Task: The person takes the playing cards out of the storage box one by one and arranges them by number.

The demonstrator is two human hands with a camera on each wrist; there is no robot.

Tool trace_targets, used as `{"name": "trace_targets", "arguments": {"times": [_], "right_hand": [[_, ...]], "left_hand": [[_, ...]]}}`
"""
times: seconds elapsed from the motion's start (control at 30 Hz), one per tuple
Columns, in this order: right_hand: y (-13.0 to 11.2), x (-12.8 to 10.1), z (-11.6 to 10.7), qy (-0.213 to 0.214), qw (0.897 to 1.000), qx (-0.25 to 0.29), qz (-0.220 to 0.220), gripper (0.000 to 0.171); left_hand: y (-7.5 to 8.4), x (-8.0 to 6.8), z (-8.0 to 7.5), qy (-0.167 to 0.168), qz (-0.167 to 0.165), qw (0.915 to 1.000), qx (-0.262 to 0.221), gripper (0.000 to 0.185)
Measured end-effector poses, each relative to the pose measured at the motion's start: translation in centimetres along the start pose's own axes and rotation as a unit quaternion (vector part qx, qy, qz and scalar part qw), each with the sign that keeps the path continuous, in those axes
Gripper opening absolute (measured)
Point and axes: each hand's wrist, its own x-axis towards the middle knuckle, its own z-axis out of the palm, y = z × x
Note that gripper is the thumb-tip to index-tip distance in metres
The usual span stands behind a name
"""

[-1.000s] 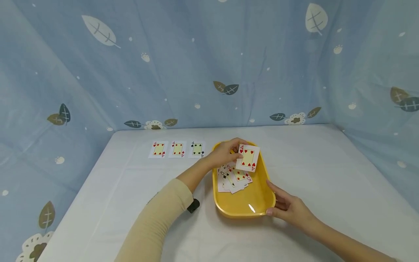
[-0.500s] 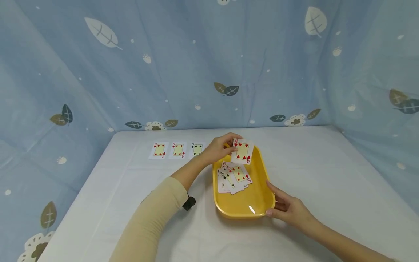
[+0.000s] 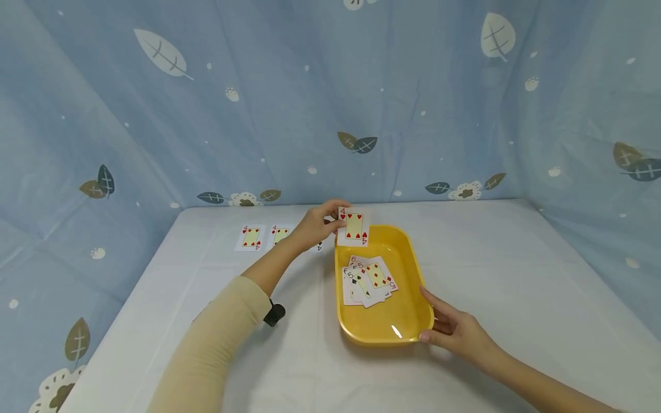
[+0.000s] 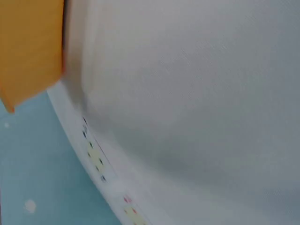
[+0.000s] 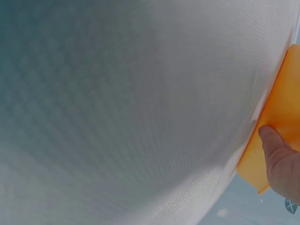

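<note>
My left hand pinches a four of hearts card by its left edge and holds it above the far left corner of the yellow tray. A loose pile of several face-up cards lies in the tray. My right hand holds the tray's near right corner, and in the right wrist view its thumb lies on the yellow tray. Two fours lie in a row on the table, left of the hand. A third card shows only a corner behind my left hand.
The white table is walled in by a blue leaf-print curtain at the back and both sides. A small black device sits under my left forearm. The left wrist view is blurred, showing the tray's edge and the card row.
My left hand has lifted the four of hearts from above the tray's cards and carried it left and away, towards the row of fours. The right hand has stayed on the tray.
</note>
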Motion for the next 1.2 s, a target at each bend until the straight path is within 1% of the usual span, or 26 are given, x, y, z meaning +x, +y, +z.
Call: {"name": "trace_targets", "arguments": {"times": [0.2,0.37,0.5,0.63,0.73,0.87,0.93,1.1,1.2], "right_hand": [[0.0,0.1,0.0,0.000,1.000,0.000,0.002,0.079],[-0.1,0.1,0.1,0.000,1.000,0.003,0.007,0.079],[-0.1,0.0,0.1,0.002,1.000,-0.003,0.007,0.079],[-0.1,-0.1,0.0,0.003,1.000,-0.004,0.006,0.079],[-0.1,-0.2,0.0,0.003,1.000,-0.007,0.009,0.079],[-0.1,-0.1,0.0,0.002,1.000,-0.006,0.010,0.079],[-0.1,0.0,0.1,0.002,1.000,-0.004,0.010,0.079],[-0.1,0.1,0.1,0.003,1.000,-0.004,0.013,0.079],[-0.1,0.2,0.1,0.002,1.000,-0.006,0.012,0.079]], "left_hand": [[-0.9,-1.0,-2.2,0.010,-0.033,0.9994,0.007,0.040],[-1.8,-1.9,-4.2,0.026,-0.064,0.9975,0.014,0.042],[-2.3,-2.7,-5.6,0.031,-0.086,0.9957,0.018,0.044],[-2.8,-3.2,-6.8,0.034,-0.103,0.9941,0.008,0.045],[-3.1,-3.6,-7.6,0.037,-0.106,0.9936,0.010,0.044],[-3.6,-4.2,-8.8,0.047,-0.095,0.9937,0.037,0.045],[-3.8,-4.4,-9.4,0.055,-0.094,0.9929,0.049,0.045],[-4.1,-5.0,-10.9,0.060,-0.114,0.9890,0.073,0.045],[-4.3,-5.3,-11.7,0.055,-0.124,0.9873,0.081,0.045]]}}
